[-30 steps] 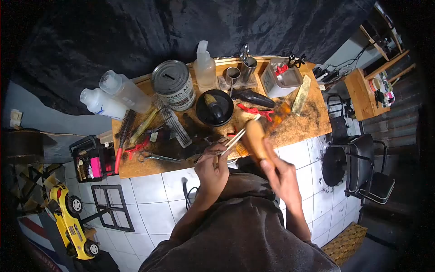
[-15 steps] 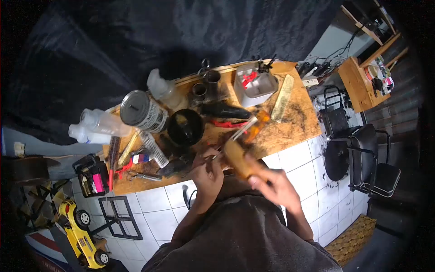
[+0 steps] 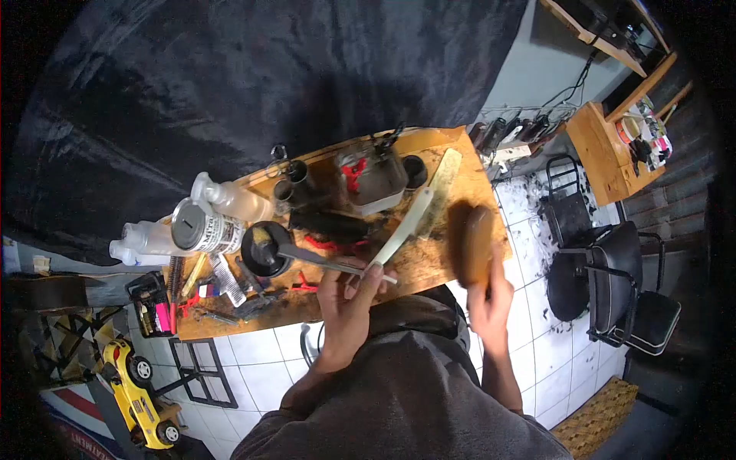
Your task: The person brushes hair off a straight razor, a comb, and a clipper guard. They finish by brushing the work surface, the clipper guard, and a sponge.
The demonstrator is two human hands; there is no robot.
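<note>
My left hand (image 3: 345, 307) is closed on a folding straight razor (image 3: 402, 226) near the table's front edge. Its pale handle slants up to the right, and a flat grey blade (image 3: 310, 256) points left toward a black bowl (image 3: 265, 259). In my right hand (image 3: 491, 303) is a wooden-backed brush (image 3: 477, 241), gripped at its lower end and slightly blurred. The brush is upright over the right end of the wooden table (image 3: 429, 268), apart from the razor. A long, pale yellowish strip (image 3: 446, 172) lies on the table behind the razor handle.
At the table's left stand a can (image 3: 201, 228), a spray bottle (image 3: 238, 201) and clear bottles (image 3: 146, 241). A metal container (image 3: 372, 188) and dark cups sit at the back. Combs (image 3: 226, 277) lie front left. Black chairs (image 3: 613, 261) stand on the right among hair clippings.
My right hand has moved the brush right, away from my left hand. The razor in my left hand now shows spread out, and the view has shifted right.
</note>
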